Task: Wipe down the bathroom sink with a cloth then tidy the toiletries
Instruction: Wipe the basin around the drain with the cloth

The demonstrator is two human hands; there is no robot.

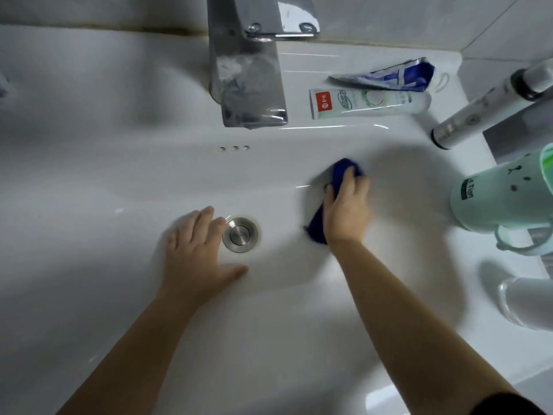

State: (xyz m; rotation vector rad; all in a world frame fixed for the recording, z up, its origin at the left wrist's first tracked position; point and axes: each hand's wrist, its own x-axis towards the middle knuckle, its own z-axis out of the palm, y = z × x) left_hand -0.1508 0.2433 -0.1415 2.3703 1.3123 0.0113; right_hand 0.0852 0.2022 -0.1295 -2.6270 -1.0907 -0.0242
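Cloth, dark blue, lies bunched on the white sink basin right of centre, gripped under the right hand. The left hand rests flat, fingers spread, touching the basin beside the steel drain.

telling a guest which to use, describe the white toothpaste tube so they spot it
Find the chrome faucet at the back of the sink; two tubes lie on the ledge right of it. It is the nearer white tube with green print and a red square, not the crumpled blue tube behind.
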